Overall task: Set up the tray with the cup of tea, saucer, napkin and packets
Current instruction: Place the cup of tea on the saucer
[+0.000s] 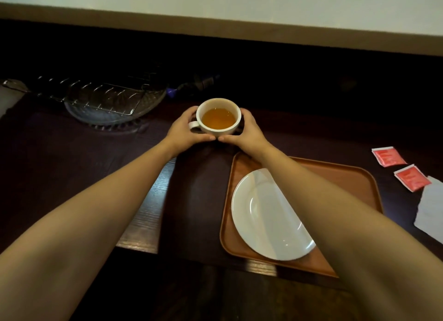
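Dark wood-grain worktop [72,167], dim light; a pale raised counter [239,6] runs across at 12 o'clock. A glass dish with a wire rack [107,102] sits at 10 o'clock.

Step in hand: collecting the cup of tea [218,116]. It stands at centre, off the tray, handle pointing to the person's left, filled close to the rim with amber tea. The left hand [185,131] and right hand [249,129] are both cupped narrowly around its wall, thumbs nearly meeting at the near side. Whether the cup has left the surface cannot be told.

The wooden tray [347,176] lies at 5 o'clock from the cup, carrying only the white saucer [263,215], partly hidden by the right forearm. Two red packets [388,156] [412,178] and the white napkin [431,208] lie at 3 o'clock, beside the tray and not on it.

Judgement: early stage. The next move calls for a level carry toward 5 o'clock and a centred set-down on the saucer; with tea this high, any tilt risks a spill.
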Demonstrator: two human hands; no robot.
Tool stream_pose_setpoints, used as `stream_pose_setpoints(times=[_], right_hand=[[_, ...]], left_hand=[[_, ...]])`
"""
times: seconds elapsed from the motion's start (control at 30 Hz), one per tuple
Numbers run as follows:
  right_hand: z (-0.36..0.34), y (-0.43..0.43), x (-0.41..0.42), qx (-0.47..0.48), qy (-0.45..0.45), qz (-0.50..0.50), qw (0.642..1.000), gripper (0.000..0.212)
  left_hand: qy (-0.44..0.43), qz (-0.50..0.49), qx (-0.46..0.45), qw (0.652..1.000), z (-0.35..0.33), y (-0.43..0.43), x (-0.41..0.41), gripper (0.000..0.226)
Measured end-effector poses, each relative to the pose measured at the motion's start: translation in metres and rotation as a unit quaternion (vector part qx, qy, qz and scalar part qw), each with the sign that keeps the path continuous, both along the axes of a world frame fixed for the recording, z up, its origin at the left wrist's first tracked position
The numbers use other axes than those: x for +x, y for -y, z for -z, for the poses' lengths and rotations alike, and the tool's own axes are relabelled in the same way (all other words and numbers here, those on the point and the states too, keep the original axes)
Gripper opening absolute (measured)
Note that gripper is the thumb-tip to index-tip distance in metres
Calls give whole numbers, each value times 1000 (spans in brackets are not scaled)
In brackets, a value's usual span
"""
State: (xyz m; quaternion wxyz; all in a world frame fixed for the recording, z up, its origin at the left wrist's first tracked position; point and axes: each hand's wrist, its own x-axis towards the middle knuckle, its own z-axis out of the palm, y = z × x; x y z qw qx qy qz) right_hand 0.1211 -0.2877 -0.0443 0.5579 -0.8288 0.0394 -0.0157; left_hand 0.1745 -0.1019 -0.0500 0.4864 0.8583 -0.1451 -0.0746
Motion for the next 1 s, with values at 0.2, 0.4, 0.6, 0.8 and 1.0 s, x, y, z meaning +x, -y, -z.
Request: stream_pose_setpoints(times=[0.2,0.4,0.6,0.8,1.0], right_hand=[[-9,14,-24,4,-2,-1,1000,86],[-23,32,-60,13,8,-7,1000,88],[-38,50,-109,46,19,-16,999,87],[-38,64,-159,57,-6,-12,998,89],[-23,74,-198,41,-44,-14,998,92]], left_hand=[[6,12,-2,1000,-13,12,-23,84],[15,28,-11,999,-33,27,-60,84],[44,31,-28,998,-48,46,-109,84],[28,34,-42,998,-43,60,-158,85],[19,45,-15,999,-25,68,-194,84]])
